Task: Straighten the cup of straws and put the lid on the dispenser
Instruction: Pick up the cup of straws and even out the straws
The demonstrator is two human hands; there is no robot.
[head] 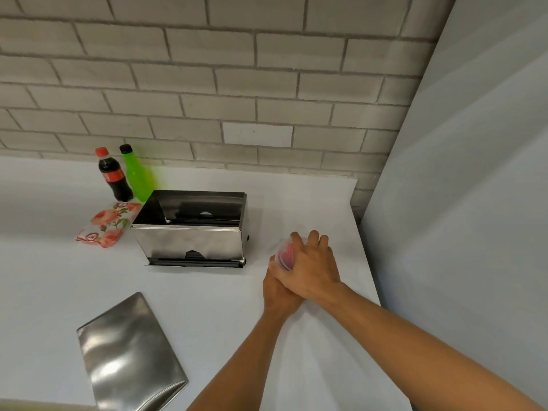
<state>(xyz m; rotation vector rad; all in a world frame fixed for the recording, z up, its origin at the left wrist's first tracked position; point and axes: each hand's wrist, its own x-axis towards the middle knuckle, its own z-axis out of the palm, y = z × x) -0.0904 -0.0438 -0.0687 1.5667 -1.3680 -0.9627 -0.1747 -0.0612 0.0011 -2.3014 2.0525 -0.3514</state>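
A clear cup of red straws [285,253] sits on the white counter to the right of the dispenser, mostly hidden by my hands. My right hand [314,268] wraps over it from the right and top. My left hand [277,289] holds it from below and the left, under the right hand. The stainless steel dispenser [189,232] stands open at the top, its dark inside showing. Its shiny metal lid [127,351] lies flat on the counter at the near left, apart from both hands.
A cola bottle [114,176] and a green bottle [136,173] stand behind the dispenser by the brick wall. A floral napkin pack [108,225] lies left of the dispenser. A grey wall panel [474,203] borders the counter's right edge.
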